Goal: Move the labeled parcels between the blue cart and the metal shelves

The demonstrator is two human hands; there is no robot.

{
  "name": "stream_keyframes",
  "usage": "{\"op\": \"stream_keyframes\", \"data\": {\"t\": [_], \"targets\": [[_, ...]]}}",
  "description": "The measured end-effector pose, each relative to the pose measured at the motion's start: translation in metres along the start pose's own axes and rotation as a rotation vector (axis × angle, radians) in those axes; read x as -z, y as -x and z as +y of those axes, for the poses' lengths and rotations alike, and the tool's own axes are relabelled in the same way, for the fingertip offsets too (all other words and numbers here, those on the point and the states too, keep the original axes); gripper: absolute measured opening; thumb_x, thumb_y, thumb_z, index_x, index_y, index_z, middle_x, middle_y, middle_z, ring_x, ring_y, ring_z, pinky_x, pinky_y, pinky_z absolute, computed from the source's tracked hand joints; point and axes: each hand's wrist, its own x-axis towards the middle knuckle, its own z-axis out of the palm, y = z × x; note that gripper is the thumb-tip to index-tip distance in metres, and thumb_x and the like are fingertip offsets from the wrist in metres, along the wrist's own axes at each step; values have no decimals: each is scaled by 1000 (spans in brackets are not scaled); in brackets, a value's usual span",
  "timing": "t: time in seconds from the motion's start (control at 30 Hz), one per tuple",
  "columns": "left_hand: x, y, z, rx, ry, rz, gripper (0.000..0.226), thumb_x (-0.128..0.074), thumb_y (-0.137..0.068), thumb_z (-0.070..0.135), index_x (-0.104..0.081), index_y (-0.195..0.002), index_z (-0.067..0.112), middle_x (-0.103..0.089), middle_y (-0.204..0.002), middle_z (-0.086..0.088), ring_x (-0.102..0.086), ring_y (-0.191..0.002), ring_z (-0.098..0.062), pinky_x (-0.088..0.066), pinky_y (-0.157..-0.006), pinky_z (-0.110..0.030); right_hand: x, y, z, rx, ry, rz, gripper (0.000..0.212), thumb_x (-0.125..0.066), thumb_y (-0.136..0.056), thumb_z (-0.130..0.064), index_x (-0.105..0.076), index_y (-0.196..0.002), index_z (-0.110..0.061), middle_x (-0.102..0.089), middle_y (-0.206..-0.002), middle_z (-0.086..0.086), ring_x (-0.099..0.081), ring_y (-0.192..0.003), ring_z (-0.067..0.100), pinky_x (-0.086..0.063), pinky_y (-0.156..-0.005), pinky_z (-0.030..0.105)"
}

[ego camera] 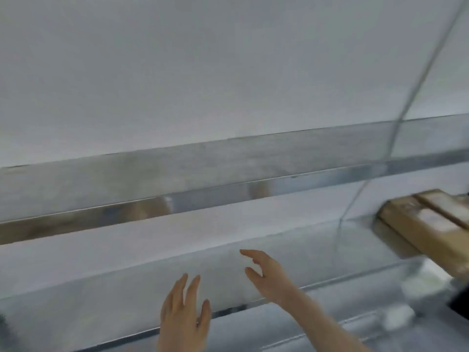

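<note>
Low at centre, left hand (183, 318): fingers straight, spread, holding nothing.
Right hand (267, 277): fingers loosely open, empty, over the metal shelf (317, 246).
Parcel (422, 226): far right on shelf, long axis slanting toward me; my right hand is nearer.
</note>
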Motion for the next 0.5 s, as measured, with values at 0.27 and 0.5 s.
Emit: {"op": "stream_keyframes", "data": {"t": [0.27,0.5], "targets": [[-100,-8,241,-430,151,-201,55,-42,-95,41,-27,-147,30,-16,-158,3,-19,-143,-19,-18,-114,-35,240,111,140,-223,369,413,46,-44,-96,-23,-39,-141,-30,-37,-148,-4,-41,-131,21,-39,-102,34],[-199,-9,413,-487,155,-209,54,-42,-95,42,-29,-146,29,-20,-157,2,-23,-140,-20,-22,-112,-36,370,141,255,-221,517,421,50,-41,-94,-20,-37,-142,-32,-41,-144,-4,-46,-122,26,-44,-93,38]]}}
